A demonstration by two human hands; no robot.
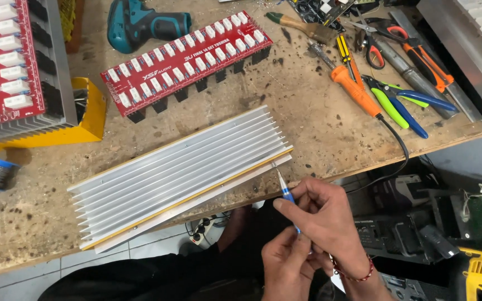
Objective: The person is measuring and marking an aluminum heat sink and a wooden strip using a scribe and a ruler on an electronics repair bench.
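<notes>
Scuffed plywood is what you've got under everything, the workbench (319, 120) is stained and speckled all over. Biggest thing on it is the finned aluminium heatsink (179, 175), lying slantwise with its near edge just past the bench edge. Behind it sits a long red circuit board (188, 61) with rows of white blocks, and another red board on a heatsink (15, 67) sits on a yellow box (93, 114) at far left. A teal drill (140, 22) lies up top. On the right you've got a pile of tools: orange soldering iron (355, 89), green and blue pliers (403, 106), scissors (372, 47), all well clear of your hands. Your right hand (322, 214) and left hand (288, 265) are both pinched around a thin blue-handled screwdriver (287, 195), its tip touching the heatsink's near rim. Nothing blocks it.
</notes>
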